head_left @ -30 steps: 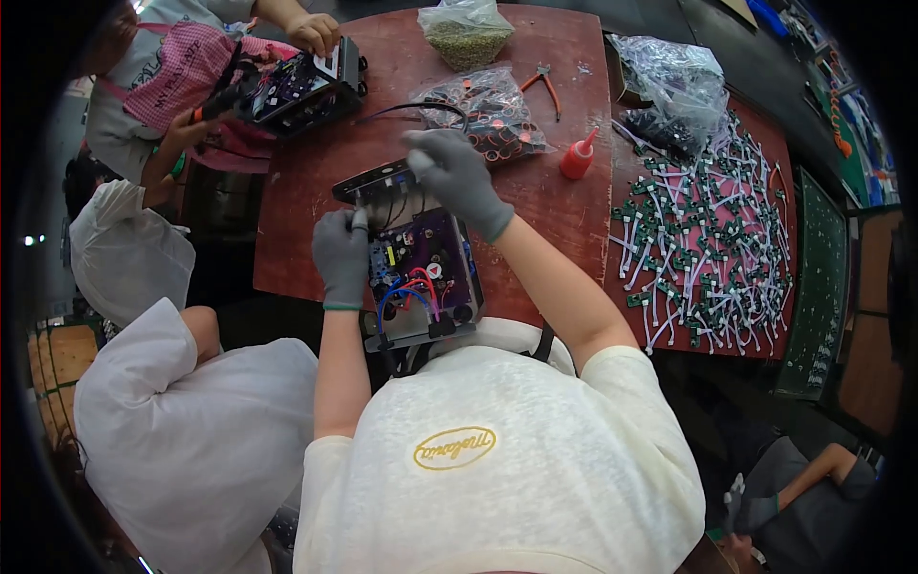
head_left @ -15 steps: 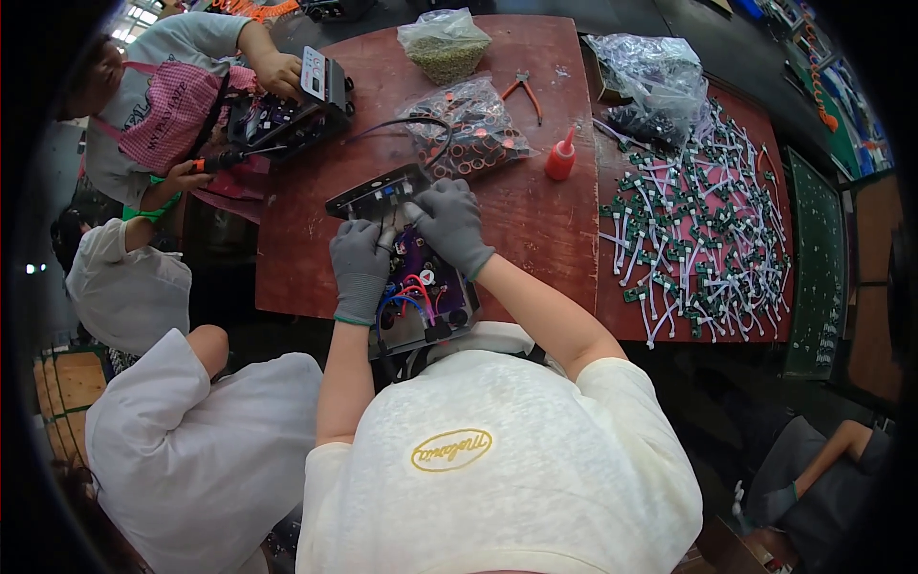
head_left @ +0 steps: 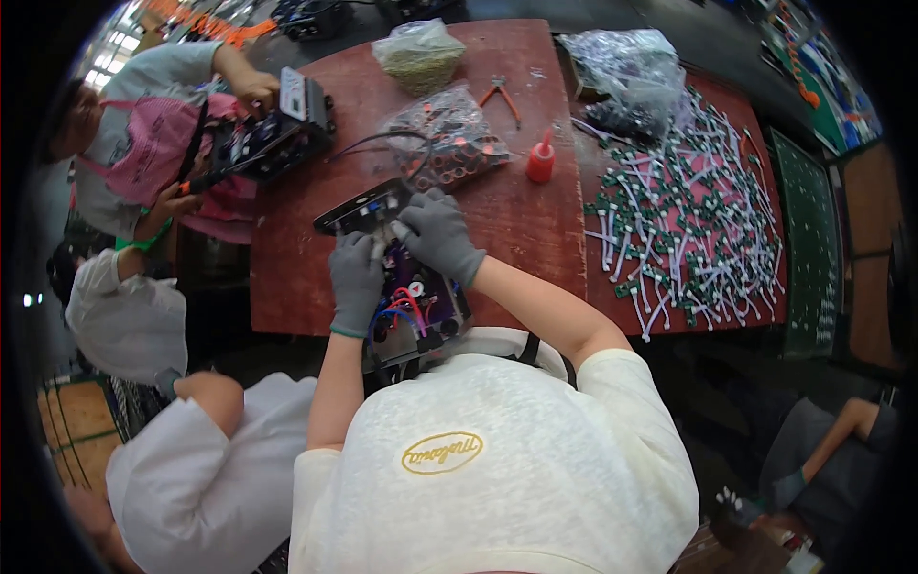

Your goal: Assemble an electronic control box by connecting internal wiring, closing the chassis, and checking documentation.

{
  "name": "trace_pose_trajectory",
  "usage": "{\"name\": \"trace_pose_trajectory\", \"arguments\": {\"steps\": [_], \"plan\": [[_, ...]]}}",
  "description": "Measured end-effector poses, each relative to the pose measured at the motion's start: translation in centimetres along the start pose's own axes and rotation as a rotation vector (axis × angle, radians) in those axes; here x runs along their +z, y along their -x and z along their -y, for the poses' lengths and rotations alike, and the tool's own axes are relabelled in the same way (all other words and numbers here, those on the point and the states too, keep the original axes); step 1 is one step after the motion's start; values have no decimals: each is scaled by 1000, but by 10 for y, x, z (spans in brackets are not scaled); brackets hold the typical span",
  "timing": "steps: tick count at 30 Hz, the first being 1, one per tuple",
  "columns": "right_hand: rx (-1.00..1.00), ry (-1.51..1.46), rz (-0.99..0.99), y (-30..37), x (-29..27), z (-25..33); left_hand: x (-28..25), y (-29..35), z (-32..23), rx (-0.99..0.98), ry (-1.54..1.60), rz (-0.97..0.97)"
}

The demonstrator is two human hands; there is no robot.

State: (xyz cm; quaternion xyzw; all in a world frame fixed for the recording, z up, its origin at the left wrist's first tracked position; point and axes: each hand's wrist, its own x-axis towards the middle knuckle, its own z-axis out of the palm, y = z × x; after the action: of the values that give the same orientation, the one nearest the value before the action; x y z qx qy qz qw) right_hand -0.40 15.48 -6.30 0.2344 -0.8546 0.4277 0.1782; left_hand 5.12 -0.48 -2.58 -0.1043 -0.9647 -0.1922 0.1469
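In front of me an opened electronic device with a dark metal housing [head_left: 455, 304] sits at the table's near edge. Inside it lie a purple circuit board [head_left: 404, 272] and red and blue wires [head_left: 408, 308]. A black panel [head_left: 346, 216] with small parts on its inner face tilts up at the far end. My left hand [head_left: 357, 279], in a grey glove, is closed by the panel's lower edge, fingertips bunched. Gloved alike, my right hand [head_left: 440, 233] curls over the panel's right end, its thumb toward the left fingers. What lies between the fingertips is too small to make out.
On the red table [head_left: 535, 239] are a bag of small greenish parts [head_left: 421, 62], a bag of orange-and-black rings [head_left: 449, 143], pliers [head_left: 500, 99] and a red bottle [head_left: 540, 161]. Cabled green boards [head_left: 688, 220] cover the right side. A co-worker handles another device [head_left: 287, 124] at left.
The view has shifted slightly, so the tabletop things appear further left. My hands stay at the panel, with only small finger movement. The co-worker at lower left has shifted posture.
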Motion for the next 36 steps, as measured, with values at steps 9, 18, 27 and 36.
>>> {"name": "trace_pose_trajectory", "arguments": {"steps": [9, 18, 27, 36], "plan": [[42, -11, 62, 1, -8, -1, 8, -6, -2, -161, 95, -58], [-66, 35, 31, -2, -12, 1, 6, -8, -8, -53, 103, -51], [-159, 336, 126, -16, -56, -39, 0, -2, -1, -76, 121, -61], [-340, 1769, 995, -18, -42, -190, 1, -1, -3, -119, 125, -81]]}}
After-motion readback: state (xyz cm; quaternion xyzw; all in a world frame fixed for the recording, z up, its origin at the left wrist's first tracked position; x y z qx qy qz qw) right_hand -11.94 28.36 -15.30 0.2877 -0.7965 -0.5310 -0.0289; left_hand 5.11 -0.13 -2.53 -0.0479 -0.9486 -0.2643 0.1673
